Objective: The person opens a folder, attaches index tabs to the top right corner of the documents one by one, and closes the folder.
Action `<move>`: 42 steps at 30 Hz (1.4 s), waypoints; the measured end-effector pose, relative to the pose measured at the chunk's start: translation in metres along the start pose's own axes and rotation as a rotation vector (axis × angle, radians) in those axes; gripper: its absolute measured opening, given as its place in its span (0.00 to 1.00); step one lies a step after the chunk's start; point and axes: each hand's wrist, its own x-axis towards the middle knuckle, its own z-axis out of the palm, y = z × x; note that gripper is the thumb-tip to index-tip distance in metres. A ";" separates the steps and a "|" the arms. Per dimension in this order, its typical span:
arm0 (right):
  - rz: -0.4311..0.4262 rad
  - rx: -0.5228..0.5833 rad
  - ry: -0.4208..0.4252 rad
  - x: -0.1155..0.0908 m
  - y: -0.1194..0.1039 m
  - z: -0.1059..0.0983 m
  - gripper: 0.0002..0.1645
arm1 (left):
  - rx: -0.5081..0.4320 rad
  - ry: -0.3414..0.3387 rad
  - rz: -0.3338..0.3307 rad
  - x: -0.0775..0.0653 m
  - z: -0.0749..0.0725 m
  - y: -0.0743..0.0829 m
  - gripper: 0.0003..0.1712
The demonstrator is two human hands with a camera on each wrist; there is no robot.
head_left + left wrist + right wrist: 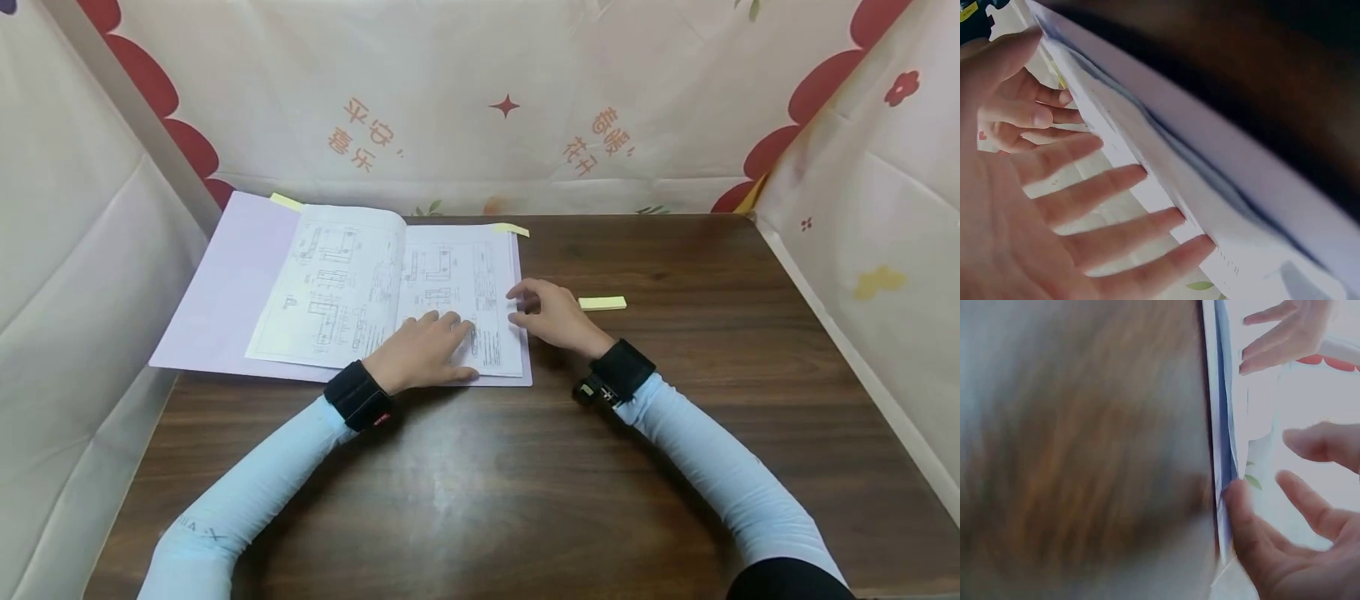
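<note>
An open booklet of technical drawings [352,250] lies in a lilac folder [217,275] on the table. My left hand [423,350] rests on the lower part of its right page, fingers extended. In the left wrist view, the fingertips of this left hand [1104,206] press on the paper. My right hand [558,315] is at the page's right edge, thumb and fingers apart. In the right wrist view, one digit of the right hand [1297,531] touches the edge of the sheets, and the others stand off it. A yellow sticky-note pad [602,303] lies just beyond the right hand.
One yellow tab [512,228] sticks out at the right page's top corner, another yellow tab [285,201] at the folder's top left. The brown wooden table [465,492] is bordered by pale printed cloth [465,100] at the back and both sides.
</note>
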 end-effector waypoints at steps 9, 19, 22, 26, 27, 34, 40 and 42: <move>0.089 0.099 0.043 0.002 0.004 -0.003 0.24 | -0.103 0.101 0.169 0.002 -0.005 0.002 0.09; -0.025 0.004 0.094 -0.005 -0.005 -0.006 0.20 | -0.234 0.143 0.141 -0.001 -0.006 0.003 0.03; -0.063 -0.020 0.109 -0.011 -0.009 -0.007 0.15 | -0.277 0.164 0.149 -0.002 -0.006 0.001 0.03; -0.075 -0.033 0.125 -0.017 -0.013 -0.007 0.09 | -0.307 0.202 0.177 -0.002 -0.005 -0.002 0.04; -0.075 -0.035 0.124 -0.019 -0.013 -0.007 0.07 | -0.313 0.210 0.183 -0.002 -0.005 -0.003 0.04; -0.105 -0.068 0.085 -0.026 -0.014 -0.006 0.04 | -0.376 0.250 0.195 -0.003 -0.006 -0.006 0.04; -0.083 -0.087 0.092 -0.025 -0.013 -0.001 0.05 | -0.353 0.209 0.124 -0.004 -0.006 -0.004 0.03; -0.082 -0.100 0.108 -0.024 -0.013 0.000 0.05 | -0.328 0.189 0.101 -0.004 -0.006 -0.002 0.04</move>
